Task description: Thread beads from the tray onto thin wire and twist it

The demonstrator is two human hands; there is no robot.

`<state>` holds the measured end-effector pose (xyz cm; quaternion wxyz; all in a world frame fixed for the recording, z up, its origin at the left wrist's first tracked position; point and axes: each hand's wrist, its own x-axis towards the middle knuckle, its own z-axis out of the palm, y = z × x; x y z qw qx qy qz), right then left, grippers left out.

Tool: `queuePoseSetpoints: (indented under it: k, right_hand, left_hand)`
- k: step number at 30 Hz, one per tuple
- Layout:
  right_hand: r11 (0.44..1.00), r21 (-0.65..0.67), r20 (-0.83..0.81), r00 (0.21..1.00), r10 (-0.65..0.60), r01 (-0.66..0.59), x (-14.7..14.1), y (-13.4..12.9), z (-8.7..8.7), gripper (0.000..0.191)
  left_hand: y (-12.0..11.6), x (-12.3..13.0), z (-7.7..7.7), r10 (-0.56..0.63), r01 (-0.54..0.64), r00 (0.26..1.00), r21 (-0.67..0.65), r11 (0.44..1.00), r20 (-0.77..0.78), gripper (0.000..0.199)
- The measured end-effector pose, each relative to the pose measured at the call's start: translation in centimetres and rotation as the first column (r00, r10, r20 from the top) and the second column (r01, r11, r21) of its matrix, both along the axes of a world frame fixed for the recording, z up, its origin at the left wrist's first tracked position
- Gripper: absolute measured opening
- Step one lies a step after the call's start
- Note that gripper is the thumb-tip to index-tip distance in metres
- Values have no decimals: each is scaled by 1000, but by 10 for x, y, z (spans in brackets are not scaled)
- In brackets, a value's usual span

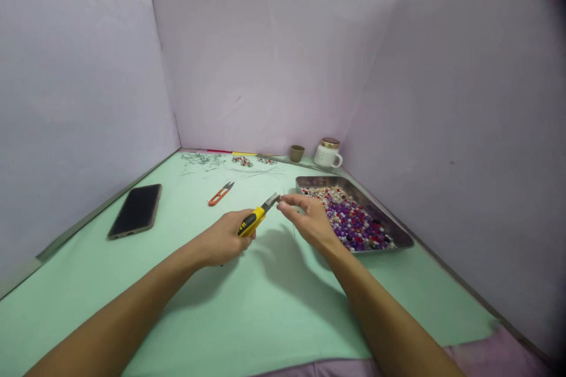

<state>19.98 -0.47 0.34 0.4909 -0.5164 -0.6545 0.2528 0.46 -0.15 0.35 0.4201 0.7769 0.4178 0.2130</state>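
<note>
Yellow and black pliers [252, 222] are gripped in my left hand [228, 238], their metal jaws pointing up and to the right. The jaw tips meet the fingertips of my right hand [309, 219]. Those fingers are pinched together on something too small to make out; a thin wire seems to hang beside them. Just right of my right hand lies a metal tray [375, 210] of purple, red, white and cream beads [349, 221]. Orange thread snips [220, 194] rest on the green tabletop [265, 318] beyond my left hand.
A dark phone [135, 211] lies at the left. Near the back wall are thin wire pieces [203, 159], small bead clusters [243, 161], a brown cup [296, 154] and a white lidded mug [327, 154]. Pale panels [274, 59] enclose the table's back and sides.
</note>
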Motion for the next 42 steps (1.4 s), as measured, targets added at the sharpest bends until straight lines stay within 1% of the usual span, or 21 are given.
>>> queuePoseSetpoints:
  k: [4,9,12,17,21,24,26,28,30,31,32,33,34,35,37,38,39,40,41,42]
  right_hand:
    - [1000,3,9,1000,25,-25,0,2,-4,24]
    - [999,32,-12,999,30,-29,2,4,-4,26]
    - [999,50,0,1000,2,-2,-1,4,-4,23]
    - [992,57,-41,993,-109,111,-7,4,-8,19]
    - [992,70,-71,993,-97,102,-7,4,-10,18]
    - [993,71,-85,992,-90,96,-8,4,-10,18]
    - [993,62,-93,991,-95,101,-9,3,-11,19]
    - [993,54,-91,991,-99,104,-10,3,-11,19]
    - [992,60,-71,992,-102,106,-11,3,-11,21]
    - [992,67,-59,993,-101,105,-11,3,-12,22]
    - [992,77,-51,994,-94,98,-11,4,-12,22]
    - [993,85,-51,995,-81,85,-10,4,-12,22]
    - [994,91,-61,996,-59,65,-10,5,-13,22]
    - [995,95,-80,996,-34,42,-9,5,-13,22]
    - [994,111,-132,991,17,-2,-7,6,-14,21]
    - [992,124,-154,987,40,-21,-6,6,-15,20]
    - [989,140,-170,983,61,-37,-5,6,-15,20]
    - [986,157,-180,980,85,-57,-4,5,-15,20]
    - [982,170,-184,977,111,-79,-3,5,-15,19]
    - [979,177,-185,973,136,-103,-1,4,-14,19]
  left_hand:
    - [-2,2,2,-2,3,1000,25,1000,-9,15]
    - [-4,3,7,-1,5,998,71,997,-57,14]
    - [-6,5,9,-5,12,996,88,996,-87,14]
    - [-8,7,10,-33,43,995,106,993,-96,14]
    - [-10,8,10,-29,48,992,157,987,-119,13]
    - [-11,8,9,-20,54,986,203,978,-167,17]
    - [-12,9,6,24,49,968,282,958,-249,24]
    - [-14,11,2,125,33,921,393,919,-370,34]
    - [-15,15,-3,274,15,839,523,852,-471,47]
    - [-16,17,-5,345,8,797,580,814,-496,53]
    - [-16,18,-6,398,2,767,621,784,-504,57]
    - [-16,19,-6,420,-7,758,637,771,-500,59]
    - [-16,19,-5,402,-17,776,621,783,-486,59]
    - [-15,18,-4,345,-22,818,574,818,-460,55]
    - [-14,13,2,152,5,926,413,911,-346,38]
    - [-13,9,5,49,38,964,319,947,-261,29]
    - [-12,6,9,-35,74,984,221,973,-175,22]
    - [-11,3,12,-103,114,990,117,987,-96,17]
    - [-10,1,14,-159,159,987,16,987,-18,15]
    - [-9,-1,16,-207,211,977,-77,974,58,16]
